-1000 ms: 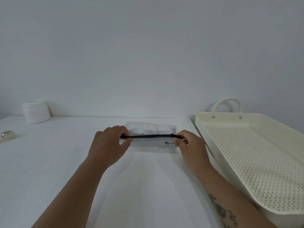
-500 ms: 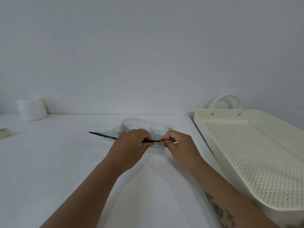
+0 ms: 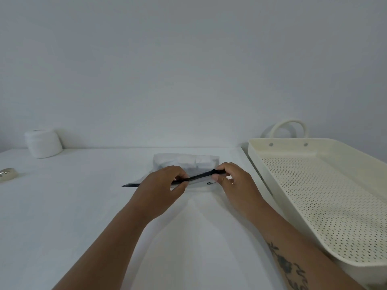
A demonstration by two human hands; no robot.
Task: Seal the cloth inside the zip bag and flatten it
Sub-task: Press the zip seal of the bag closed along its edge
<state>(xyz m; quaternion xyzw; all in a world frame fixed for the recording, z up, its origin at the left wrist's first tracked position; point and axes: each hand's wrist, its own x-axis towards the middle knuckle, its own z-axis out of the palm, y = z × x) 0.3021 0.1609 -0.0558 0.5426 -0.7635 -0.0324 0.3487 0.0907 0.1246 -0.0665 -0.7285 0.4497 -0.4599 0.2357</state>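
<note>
A clear zip bag (image 3: 199, 182) with a black zip strip (image 3: 200, 176) lies on the white table (image 3: 73, 206), mid-centre. A white folded cloth (image 3: 186, 161) shows inside it, towards the far side. My left hand (image 3: 161, 186) pinches the strip near its middle; the strip's left end pokes out past that hand. My right hand (image 3: 234, 181) pinches the strip's right end, slightly raised. Both hands hide parts of the bag's near edge.
A cream perforated tray (image 3: 326, 191) with a loop handle fills the right side, close to my right forearm. A white roll (image 3: 43, 143) stands at the far left by the wall. A small round metallic object (image 3: 7, 174) lies at the left edge.
My hands first came together along the strip from its two ends. Now the right hand has slid back to the right end while the left stays near the middle.
</note>
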